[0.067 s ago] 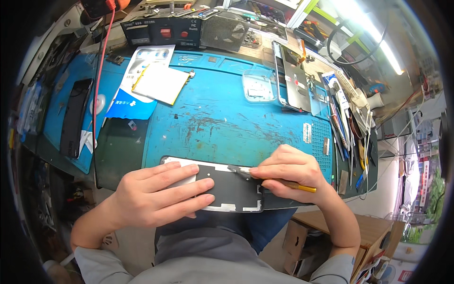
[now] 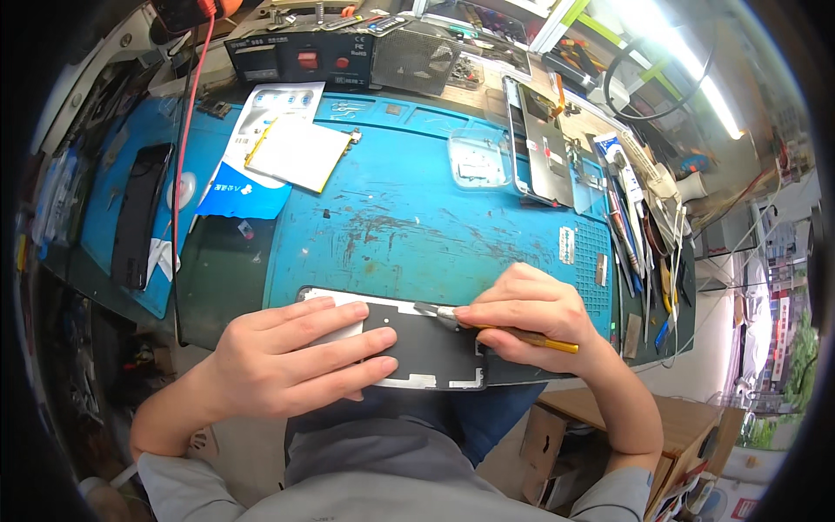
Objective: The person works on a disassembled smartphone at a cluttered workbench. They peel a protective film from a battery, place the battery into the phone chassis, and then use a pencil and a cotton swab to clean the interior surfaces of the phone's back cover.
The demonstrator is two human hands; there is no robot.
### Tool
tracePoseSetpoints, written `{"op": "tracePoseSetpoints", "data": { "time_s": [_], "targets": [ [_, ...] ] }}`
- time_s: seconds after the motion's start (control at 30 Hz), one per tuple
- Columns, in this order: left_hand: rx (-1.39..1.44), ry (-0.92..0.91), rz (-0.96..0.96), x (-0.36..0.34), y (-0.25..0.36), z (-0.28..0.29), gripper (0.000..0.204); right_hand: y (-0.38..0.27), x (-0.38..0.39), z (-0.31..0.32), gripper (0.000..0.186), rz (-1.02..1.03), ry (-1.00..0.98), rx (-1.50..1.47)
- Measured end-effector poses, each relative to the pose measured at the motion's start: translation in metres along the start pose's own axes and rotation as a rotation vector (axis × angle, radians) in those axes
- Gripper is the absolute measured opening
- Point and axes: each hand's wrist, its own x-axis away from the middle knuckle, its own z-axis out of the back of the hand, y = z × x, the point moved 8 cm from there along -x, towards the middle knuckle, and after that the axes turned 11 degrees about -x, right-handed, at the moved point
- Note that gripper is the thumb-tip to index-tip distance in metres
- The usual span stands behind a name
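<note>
A black phone panel point(image 2: 424, 348) with white adhesive strips along its edges lies at the near edge of the blue mat. Spread flat over its left half, the fingers of my left hand point(image 2: 300, 352) press it down without gripping. My right hand point(image 2: 535, 317) is closed in a pen grip around a slim craft knife point(image 2: 548, 342) with a gold handle. Its pointed blade rests at the white strip on the panel's far edge. The panel's left part is hidden under my left hand.
A battery point(image 2: 298, 154) lies on blue-and-white packaging. To the left is a dark phone point(image 2: 143, 217); a clear tray point(image 2: 479, 159) and an opened phone frame point(image 2: 541, 143) lie at the far right. Tweezers and tools point(image 2: 635, 226) line the right side. A black machine point(image 2: 300, 61) stands behind.
My right hand and the knife have shifted slightly left along the panel's far edge. My left hand stays put.
</note>
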Motion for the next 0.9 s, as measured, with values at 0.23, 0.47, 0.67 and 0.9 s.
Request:
{"op": "tracePoseSetpoints", "data": {
  "time_s": [0.23,0.47,0.67,0.9],
  "targets": [
    [0.039,0.034,0.005,0.002,-0.001,0.0,0.035,0.002,-0.028,-0.021,0.032,0.043,0.0,-0.031],
    [0.016,0.067,0.026,0.003,-0.001,0.002,0.026,-0.002,-0.056,-0.04,0.031,0.065,-0.008,-0.076],
    [-0.088,0.104,0.022,0.008,0.005,0.002,0.025,-0.006,-0.075,-0.047,0.025,0.059,-0.024,-0.111],
    [-0.094,0.111,0.018,0.008,0.006,0.003,0.024,-0.003,-0.076,-0.049,0.029,0.069,-0.069,-0.092]
  ]
}}
